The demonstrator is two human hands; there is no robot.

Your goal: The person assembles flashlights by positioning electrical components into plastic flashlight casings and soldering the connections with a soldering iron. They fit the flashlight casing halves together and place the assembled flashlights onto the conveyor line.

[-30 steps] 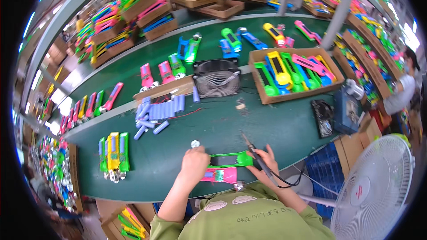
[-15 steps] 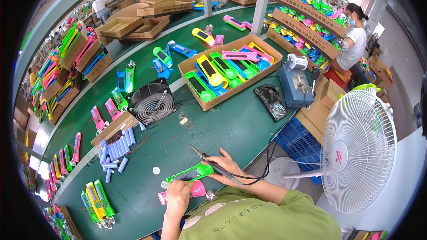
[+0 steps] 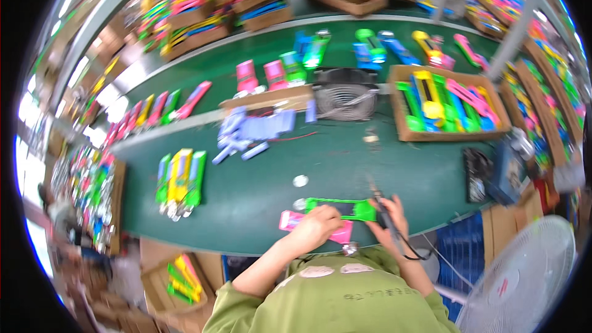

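My right hand is closed around a soldering iron, its tip pointing away from me. Its fingers also touch the right end of a green plastic casing with a dark inner strip. Bent over the left part of that casing, the fingers of my left hand grip it; exact fingertip contact is blurred. Under the left hand lies a pink casing, with a silver round part by its near end. A small white disc rests on the green table beyond.
Purple cells lie in a heap beside a small black fan. A cardboard box of casings stands at back right, near a blue device. Grouped yellow and green casings lie left. A white fan stands lower right.
The head view has swung left, shifting the table's contents rightward and blurring the picture. Both hands keep hold of the green casing and the soldering iron.
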